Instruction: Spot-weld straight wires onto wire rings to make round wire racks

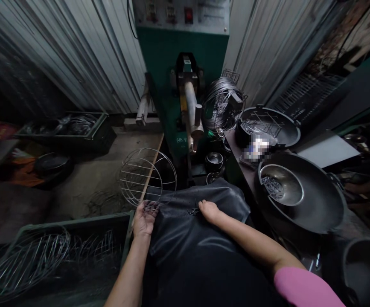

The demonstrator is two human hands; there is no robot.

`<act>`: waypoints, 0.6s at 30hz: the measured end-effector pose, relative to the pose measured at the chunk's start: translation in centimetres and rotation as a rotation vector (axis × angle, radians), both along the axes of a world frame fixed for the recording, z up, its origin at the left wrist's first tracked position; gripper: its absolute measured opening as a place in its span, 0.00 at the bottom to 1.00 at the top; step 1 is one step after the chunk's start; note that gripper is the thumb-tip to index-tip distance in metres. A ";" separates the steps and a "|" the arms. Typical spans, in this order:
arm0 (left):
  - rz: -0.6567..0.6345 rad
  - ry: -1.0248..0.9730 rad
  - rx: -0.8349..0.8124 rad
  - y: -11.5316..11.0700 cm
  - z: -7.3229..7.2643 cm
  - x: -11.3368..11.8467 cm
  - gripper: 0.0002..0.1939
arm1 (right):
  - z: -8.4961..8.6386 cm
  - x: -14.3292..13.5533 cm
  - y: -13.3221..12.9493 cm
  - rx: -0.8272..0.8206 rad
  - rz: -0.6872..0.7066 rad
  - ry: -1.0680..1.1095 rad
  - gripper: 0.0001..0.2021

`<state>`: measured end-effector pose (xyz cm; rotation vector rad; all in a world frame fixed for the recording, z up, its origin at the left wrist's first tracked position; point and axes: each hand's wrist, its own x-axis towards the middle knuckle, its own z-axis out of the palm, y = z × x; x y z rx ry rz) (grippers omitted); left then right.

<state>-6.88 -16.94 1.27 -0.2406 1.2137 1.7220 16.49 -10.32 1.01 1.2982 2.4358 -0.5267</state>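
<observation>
My left hand (145,217) is closed on the lower edge of a round wire rack (141,175), which stands upright above it with bars across one ring. My right hand (209,210) is over the dark apron (185,230) on my lap, its fingers pinched at a small bunch of short metal pieces (192,211) lying on the cloth. Ahead of both hands is the metal arm (191,106) of a green machine.
A green bin (76,219) with wire racks is at the lower left. On the right, a large black pan (325,200) holds a metal bowl (292,183) with small pieces. Wire coils (221,100) hang beside the machine (159,47).
</observation>
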 end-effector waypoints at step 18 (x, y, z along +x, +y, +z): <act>0.007 0.104 -0.024 -1.2 0.4 -0.6 0.08 | 3.2 6.9 4.1 -0.125 -0.126 0.095 0.12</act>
